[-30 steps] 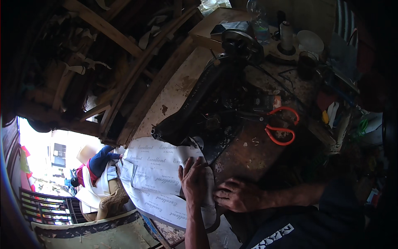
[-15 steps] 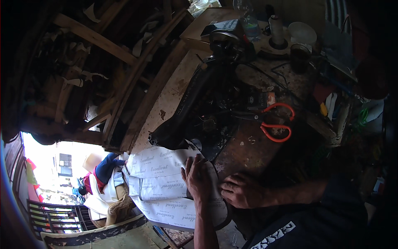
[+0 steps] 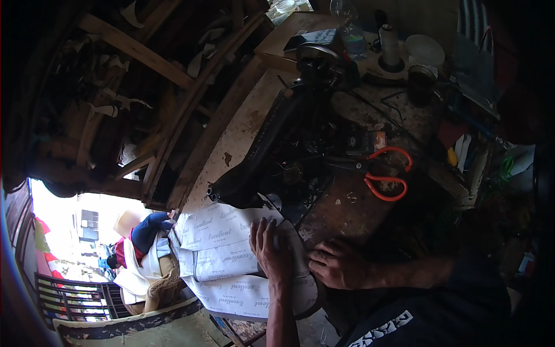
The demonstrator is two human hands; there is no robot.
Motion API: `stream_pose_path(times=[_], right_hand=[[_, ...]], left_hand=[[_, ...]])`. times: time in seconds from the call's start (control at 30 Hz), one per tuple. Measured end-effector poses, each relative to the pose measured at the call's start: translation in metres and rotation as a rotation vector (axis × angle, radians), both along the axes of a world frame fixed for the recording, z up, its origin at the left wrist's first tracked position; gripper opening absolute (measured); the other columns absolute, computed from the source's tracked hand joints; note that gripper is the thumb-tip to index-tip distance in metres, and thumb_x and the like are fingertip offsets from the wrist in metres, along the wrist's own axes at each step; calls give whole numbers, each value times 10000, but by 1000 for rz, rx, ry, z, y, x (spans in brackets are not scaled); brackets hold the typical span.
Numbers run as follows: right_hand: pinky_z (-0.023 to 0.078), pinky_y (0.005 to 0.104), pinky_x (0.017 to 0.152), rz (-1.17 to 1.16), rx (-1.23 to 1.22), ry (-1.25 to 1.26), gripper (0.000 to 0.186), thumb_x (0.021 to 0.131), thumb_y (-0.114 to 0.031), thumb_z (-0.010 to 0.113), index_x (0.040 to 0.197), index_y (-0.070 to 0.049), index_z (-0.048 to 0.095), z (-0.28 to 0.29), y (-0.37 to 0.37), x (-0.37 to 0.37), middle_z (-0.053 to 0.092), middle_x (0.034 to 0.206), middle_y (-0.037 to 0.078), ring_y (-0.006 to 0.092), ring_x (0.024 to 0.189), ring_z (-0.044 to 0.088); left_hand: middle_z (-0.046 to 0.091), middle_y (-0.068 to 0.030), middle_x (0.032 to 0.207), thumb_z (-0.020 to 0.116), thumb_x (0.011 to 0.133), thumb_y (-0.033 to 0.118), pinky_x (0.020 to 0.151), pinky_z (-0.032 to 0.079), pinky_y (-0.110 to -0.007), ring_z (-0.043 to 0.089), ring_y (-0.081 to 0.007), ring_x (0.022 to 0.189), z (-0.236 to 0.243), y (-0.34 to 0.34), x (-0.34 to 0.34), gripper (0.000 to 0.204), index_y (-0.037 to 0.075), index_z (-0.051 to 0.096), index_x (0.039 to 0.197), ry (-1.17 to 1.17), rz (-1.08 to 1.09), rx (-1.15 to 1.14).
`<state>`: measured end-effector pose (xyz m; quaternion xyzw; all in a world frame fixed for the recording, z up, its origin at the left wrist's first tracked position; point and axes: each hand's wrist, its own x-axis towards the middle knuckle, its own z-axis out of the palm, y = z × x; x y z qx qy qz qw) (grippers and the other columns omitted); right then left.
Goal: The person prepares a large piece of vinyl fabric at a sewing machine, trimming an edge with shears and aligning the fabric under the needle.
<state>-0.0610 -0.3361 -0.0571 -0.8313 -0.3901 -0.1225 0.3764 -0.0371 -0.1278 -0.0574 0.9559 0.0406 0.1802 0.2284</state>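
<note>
A white sheet material with grey print, sewn or folded in overlapping panels with dark edges, lies under the end of a black sewing machine. My left hand rests flat on its right part, fingers stretched toward the machine. At the material's right edge, my right hand has its fingers curled in and appears to grip the edge; the thumb is mostly hidden. The needle area is too dark to make out.
Scissors with orange handles lie on the worn table right of the machine. Behind stand a thread cone, a dark glass and a plastic bottle. Wooden framing rises at left; a person sits beyond the material.
The white material has shifted slightly left, and my left hand has moved a little the same way on it. My right hand stays at the edge, nearly unmoved.
</note>
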Motion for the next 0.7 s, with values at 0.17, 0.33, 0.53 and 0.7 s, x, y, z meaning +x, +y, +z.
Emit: stream_pose_path(times=[0.17,0.33,0.53,0.7], right_hand=[[515,422,935,12,-23,-2,215,863,-198,724,1040,-81,761,-2,-1,1,722,1179,44,219,1128,655],[523,420,960,2,-38,-2,220,845,-202,760,1035,-91,766,-3,0,0,728,1210,45,225,1157,657],[529,415,972,-21,-66,-14,210,820,-199,801,1007,-110,765,1,0,-1,728,1240,25,213,1152,657],[503,432,954,11,-59,-28,244,867,-209,710,1067,-80,762,1,-1,1,712,1226,51,221,1140,646]], left_hand=[[589,-193,1507,742,956,76,1232,363,-532,459,-402,1499,6,1,-20,452,58,650,1398,28,-32,120],[652,-181,1408,742,964,84,1176,418,-511,561,-388,1393,8,5,-24,435,60,659,1390,60,-106,150],[697,-137,1195,723,979,98,942,504,-487,676,-357,1072,20,-2,2,257,90,711,1236,49,-23,58],[705,-160,1132,704,957,59,904,532,-497,673,-397,1045,13,-4,1,211,59,715,1168,46,-27,150]])
